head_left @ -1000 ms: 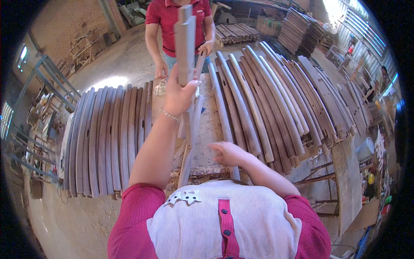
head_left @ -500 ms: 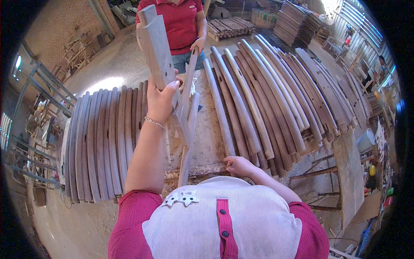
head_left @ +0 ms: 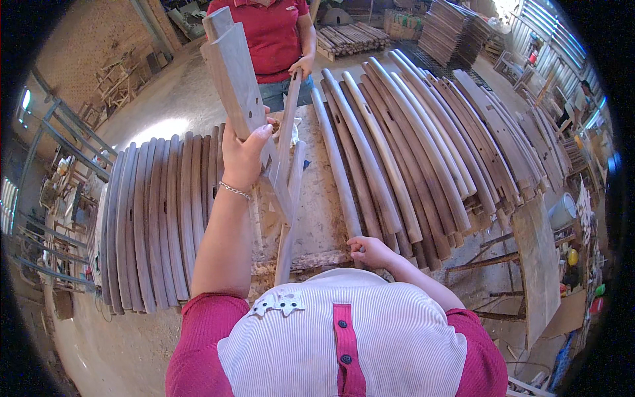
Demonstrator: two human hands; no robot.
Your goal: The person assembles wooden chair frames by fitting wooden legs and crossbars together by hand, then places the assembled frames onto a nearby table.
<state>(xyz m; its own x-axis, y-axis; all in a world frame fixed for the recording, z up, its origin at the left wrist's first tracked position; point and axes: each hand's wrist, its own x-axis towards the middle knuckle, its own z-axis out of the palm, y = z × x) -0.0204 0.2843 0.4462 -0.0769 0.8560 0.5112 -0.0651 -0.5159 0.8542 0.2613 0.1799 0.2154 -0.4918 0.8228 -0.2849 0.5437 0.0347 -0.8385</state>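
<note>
L hand [head_left: 243, 153] clamped round tilted wood post [head_left: 233, 73], R hand [head_left: 372, 253] curled at near end of bar [head_left: 336, 159] – can't tell if gripping

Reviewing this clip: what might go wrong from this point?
1. Only the left hand is seen on the tilted wooden piece, so it might twist or tip in that grip.
2. Another person's hand holds a slender slat that appears close to that piece, so the two might knock together.
3. The right hand is at the near end of a rounded rail, so an accidental push might shift it.
</note>
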